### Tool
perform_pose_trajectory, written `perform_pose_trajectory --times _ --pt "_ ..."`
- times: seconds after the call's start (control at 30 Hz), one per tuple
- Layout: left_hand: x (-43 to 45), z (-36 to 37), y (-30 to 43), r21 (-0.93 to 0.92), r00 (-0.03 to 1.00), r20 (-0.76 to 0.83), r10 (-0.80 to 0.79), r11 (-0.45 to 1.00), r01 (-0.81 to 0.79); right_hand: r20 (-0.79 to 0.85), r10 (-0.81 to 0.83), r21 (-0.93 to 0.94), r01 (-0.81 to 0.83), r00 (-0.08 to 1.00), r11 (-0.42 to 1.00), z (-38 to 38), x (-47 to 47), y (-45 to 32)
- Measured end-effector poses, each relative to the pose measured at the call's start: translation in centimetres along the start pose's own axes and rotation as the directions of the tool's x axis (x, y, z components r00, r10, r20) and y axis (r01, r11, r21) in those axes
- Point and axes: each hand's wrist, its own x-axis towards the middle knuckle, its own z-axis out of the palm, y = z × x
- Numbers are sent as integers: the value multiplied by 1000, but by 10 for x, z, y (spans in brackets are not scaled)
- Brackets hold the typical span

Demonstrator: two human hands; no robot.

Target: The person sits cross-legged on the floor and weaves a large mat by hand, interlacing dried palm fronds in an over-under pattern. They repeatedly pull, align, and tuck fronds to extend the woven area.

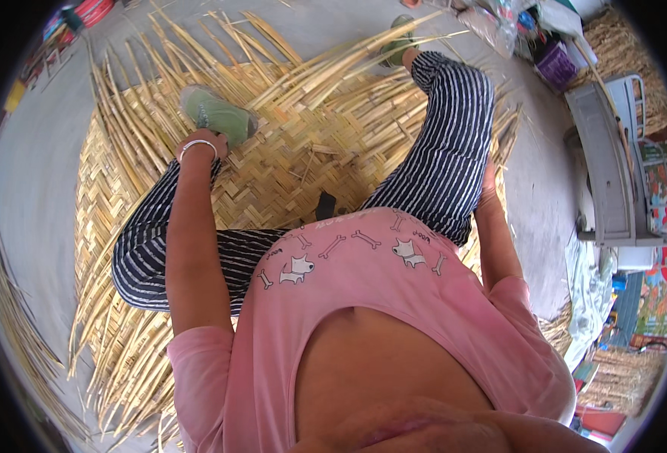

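I sit on a woven mat of flat split reeds [265,164], with long loose reed ends [333,62] fanning out past its edges. My left hand [202,144] is at the ankle of my green shoe [217,116], a bracelet on its wrist; its fingers are partly hidden, and I cannot tell whether they grip anything. My right hand [489,178] is beside the outer side of my other leg, mostly hidden behind the striped trousers [452,130]. A small black object [326,205] lies on the mat in front of my shirt.
A grey desk-like piece of furniture [599,164] stands at the right, with plastic bags [492,25] and a purple container [557,65] beyond it. More long reeds [14,283] lie on the concrete floor at the far left. Red items [93,11] are at the upper left.
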Motion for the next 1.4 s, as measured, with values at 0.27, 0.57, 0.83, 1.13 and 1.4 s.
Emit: perform_pose_trajectory --times 0.27,0.57,0.83,1.13,1.4 --pt "35 16 -8 104 996 75 49 993 -57 -170 73 204 -38 983 978 -47 -45 -17" --pt "53 35 -35 247 979 65 194 947 -205 27 -250 -755 183 968 629 -70 -19 -40" --pt "29 20 -9 176 995 29 92 980 -95 730 176 -678 733 660 64 42 82 91" --pt "54 45 -64 151 998 -44 53 987 -46 755 316 -592 804 575 -50 59 102 158" --pt "-6 80 17 300 693 -686 223 954 -10 638 160 -725 658 753 -203 -7 70 135"
